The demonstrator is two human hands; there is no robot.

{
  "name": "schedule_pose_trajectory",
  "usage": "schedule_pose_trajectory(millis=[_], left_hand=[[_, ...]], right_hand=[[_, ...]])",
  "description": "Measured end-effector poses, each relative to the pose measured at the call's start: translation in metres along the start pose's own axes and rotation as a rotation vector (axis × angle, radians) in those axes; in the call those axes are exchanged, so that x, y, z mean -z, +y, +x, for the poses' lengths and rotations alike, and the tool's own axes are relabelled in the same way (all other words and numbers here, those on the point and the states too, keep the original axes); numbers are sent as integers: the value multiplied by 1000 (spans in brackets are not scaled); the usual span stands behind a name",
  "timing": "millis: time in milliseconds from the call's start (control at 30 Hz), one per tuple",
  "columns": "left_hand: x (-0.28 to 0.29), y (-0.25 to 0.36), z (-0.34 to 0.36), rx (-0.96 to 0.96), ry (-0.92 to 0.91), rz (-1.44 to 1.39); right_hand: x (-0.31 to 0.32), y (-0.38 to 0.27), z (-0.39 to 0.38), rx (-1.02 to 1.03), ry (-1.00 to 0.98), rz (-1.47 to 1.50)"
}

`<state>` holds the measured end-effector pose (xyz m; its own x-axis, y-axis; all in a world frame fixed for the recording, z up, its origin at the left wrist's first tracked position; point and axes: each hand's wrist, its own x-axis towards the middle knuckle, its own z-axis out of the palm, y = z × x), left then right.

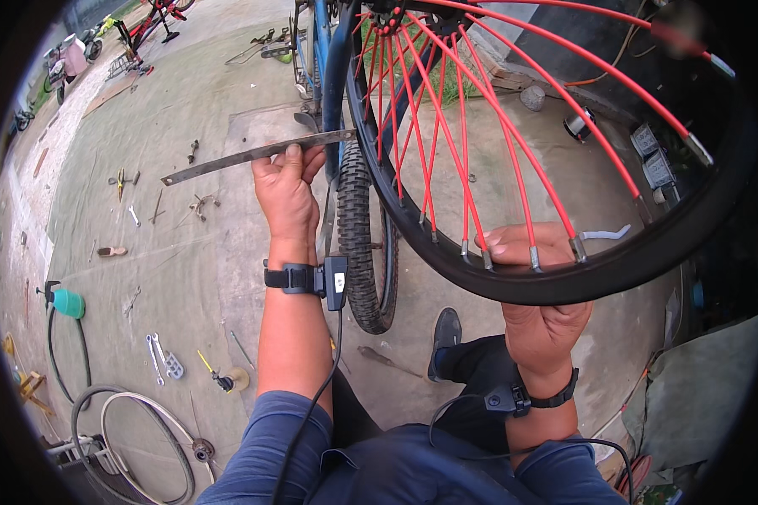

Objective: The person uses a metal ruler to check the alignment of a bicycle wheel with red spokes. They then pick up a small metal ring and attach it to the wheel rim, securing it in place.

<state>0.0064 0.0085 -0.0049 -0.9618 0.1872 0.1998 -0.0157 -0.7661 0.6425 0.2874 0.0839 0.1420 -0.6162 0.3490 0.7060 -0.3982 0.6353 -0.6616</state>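
Note:
A long flat metal strip (pixel 219 166), dark and worn with a hole near its left end, is pinched between the thumb and fingers of my left hand (pixel 288 189). Its right end reaches the left side of a black wheel rim (pixel 434 259), by sight touching or nearly so. Red spokes (pixel 466 160) with silver ends run from the hub at the top into this tyreless rim. Around the rim's near lower part my right hand (pixel 541 252) is closed, fingers showing through the spokes. Behind the strip stands a blue bicycle frame (pixel 335 76) with a knobby tyre (pixel 355 227) below it.
Wrenches (pixel 167 355), pliers (pixel 122 183) and other small tools lie on the ground at left. A green spray bottle (pixel 67 303) and coiled hoses (pixel 101 404) are beyond them. At right are a wire spool (pixel 578 124) and boxes (pixel 655 168). My shoe (pixel 448 326) is below the wheel.

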Motion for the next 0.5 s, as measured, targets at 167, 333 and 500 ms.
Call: schedule_pose_trajectory(millis=[167,333,500], left_hand=[[0,1,0,0,0,4],[-1,1,0,-4,-6,-5],[-2,1,0,-3,-5,-5]], right_hand=[[2,-8,-4,-59,83,14],[11,12,-12,-48,-80,-121],[8,21,-17,-89,-91,-121]])
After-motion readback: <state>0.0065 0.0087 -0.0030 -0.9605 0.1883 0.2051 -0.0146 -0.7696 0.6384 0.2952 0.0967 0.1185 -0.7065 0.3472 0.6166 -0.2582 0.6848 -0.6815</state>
